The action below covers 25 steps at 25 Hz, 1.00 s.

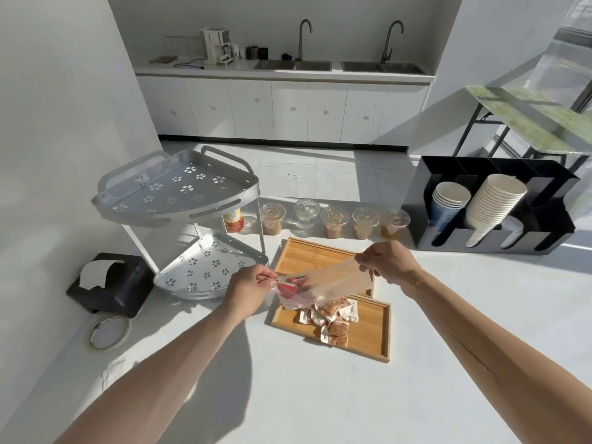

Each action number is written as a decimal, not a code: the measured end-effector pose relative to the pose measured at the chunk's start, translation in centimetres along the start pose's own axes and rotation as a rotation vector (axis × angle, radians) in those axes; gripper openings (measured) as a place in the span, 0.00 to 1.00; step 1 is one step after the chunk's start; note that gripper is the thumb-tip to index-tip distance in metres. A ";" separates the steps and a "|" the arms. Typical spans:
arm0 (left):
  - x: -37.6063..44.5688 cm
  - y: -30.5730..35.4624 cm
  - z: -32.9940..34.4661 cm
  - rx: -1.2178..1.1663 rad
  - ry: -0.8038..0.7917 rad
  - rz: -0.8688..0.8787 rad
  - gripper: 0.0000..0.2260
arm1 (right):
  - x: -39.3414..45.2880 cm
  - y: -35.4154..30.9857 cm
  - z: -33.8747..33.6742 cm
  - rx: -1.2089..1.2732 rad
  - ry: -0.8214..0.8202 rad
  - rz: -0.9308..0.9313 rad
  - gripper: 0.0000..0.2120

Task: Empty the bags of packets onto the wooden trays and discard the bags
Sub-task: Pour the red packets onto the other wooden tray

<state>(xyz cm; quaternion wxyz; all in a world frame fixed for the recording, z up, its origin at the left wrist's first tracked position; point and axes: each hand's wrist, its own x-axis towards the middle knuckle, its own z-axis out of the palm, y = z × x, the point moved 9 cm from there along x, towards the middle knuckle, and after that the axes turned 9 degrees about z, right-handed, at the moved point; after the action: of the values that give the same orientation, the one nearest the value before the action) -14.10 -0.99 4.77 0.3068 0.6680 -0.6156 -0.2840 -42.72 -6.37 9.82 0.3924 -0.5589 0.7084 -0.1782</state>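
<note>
A clear plastic bag (333, 282) is stretched in the air between my hands, above two wooden trays. My left hand (248, 291) pinches its lower left end, where red packets (288, 288) still show inside. My right hand (389, 262) pinches the upper right end. The near wooden tray (368, 334) holds a heap of brown-and-white packets (330, 318) just under the bag. Behind it lies the far wooden tray (307, 254), with its visible part bare.
A grey two-tier corner rack (179, 193) stands left of the trays, a black tissue box (112, 283) and a tape roll (109, 331) further left. Several lidded plastic cups (334, 221) line up behind the trays. A black cup holder (493, 209) stands at right.
</note>
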 end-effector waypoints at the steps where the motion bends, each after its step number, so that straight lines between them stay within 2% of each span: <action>1: 1.4 0.9 -0.5 0.079 0.007 0.007 0.04 | 1.7 0.3 0.3 0.004 -0.016 0.019 0.12; 4: 5.7 3.2 -1.1 0.181 0.035 0.063 0.07 | 7.2 1.8 1.3 0.061 -0.055 0.115 0.12; 10: 12.0 4.9 1.0 0.277 0.034 0.064 0.09 | 14.4 5.5 4.2 0.098 -0.118 0.300 0.13; 17: 15.5 6.2 3.0 0.273 -0.053 0.035 0.12 | 16.7 8.7 7.6 0.195 -0.207 0.412 0.14; 25: 17.7 9.8 3.0 0.281 -0.095 0.122 0.07 | 16.9 9.2 9.5 0.358 -0.248 0.471 0.09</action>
<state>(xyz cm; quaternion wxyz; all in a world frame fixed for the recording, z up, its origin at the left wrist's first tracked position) -21.30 -19.33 10.20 0.1973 0.6516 -0.7025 -0.2072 -42.63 -17.50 -8.56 0.5984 -0.3191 0.7224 -0.1348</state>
